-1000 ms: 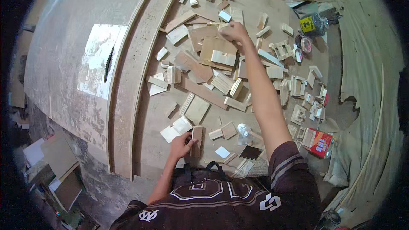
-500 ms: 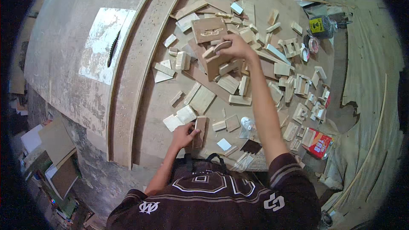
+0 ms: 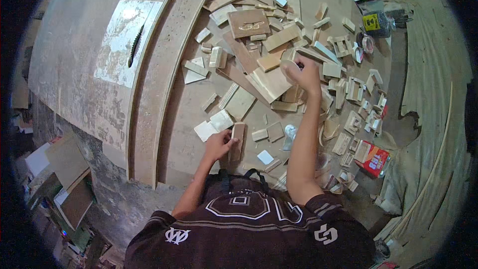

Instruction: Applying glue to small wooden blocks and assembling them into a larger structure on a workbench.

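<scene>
My left hand rests near the front edge of the wooden workbench, gripping a narrow upright wood block. My right hand is stretched out over the pile of wood offcuts, fingers closed on a small light wood piece held just above the pile. A flat brown board with a carved ornament lies further back. Pale square offcuts lie just left of my left hand.
A circular saw blade stands up through a metal plate in the table at left. Many small wood shapes lie at right, with a red box, tape rolls and a yellow-labelled can. Boards lean below left.
My right hand has drawn back from the far pile toward me, now holding a small wood piece. My left hand has stayed on its block.
</scene>
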The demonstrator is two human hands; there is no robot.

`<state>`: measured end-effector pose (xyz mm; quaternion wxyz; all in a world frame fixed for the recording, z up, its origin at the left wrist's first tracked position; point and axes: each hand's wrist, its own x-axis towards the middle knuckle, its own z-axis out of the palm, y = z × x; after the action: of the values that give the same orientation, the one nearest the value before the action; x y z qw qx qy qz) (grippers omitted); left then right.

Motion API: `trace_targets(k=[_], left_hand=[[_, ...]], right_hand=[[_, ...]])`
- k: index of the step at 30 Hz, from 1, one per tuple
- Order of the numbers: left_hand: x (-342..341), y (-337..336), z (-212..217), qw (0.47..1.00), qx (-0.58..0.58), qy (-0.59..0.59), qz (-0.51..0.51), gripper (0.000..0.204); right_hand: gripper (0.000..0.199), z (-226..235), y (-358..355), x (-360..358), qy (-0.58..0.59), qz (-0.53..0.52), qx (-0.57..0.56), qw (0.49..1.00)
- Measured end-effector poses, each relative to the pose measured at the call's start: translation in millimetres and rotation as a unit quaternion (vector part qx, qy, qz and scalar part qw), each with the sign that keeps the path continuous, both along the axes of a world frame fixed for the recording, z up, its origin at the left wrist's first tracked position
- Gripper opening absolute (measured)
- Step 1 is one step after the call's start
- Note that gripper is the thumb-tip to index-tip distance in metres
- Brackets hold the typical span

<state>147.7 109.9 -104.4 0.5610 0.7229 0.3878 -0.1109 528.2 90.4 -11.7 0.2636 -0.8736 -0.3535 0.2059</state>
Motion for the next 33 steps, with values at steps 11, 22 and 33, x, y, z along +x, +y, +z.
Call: trace_targets(k=[11,22,33], left_hand=[[0.3,-3.3,-9.3,1.000,0.017,-0.012,0.001,0.046],[1.4,-2.7,-6.2,0.999,0.024,-0.021,-0.008,0.043],[-1.4,-1.8,3.5,0.999,0.003,-0.038,0.006,0.043]], right_hand=[[0.032,-110.8,103.3,-68.7,0.410,0.085,0.054,0.906],[0.057,-123.9,114.9,-95.9,0.333,0.042,0.140,0.931],[0.035,-107.5,66.2,-188.5,0.246,0.071,0.211,0.943]])
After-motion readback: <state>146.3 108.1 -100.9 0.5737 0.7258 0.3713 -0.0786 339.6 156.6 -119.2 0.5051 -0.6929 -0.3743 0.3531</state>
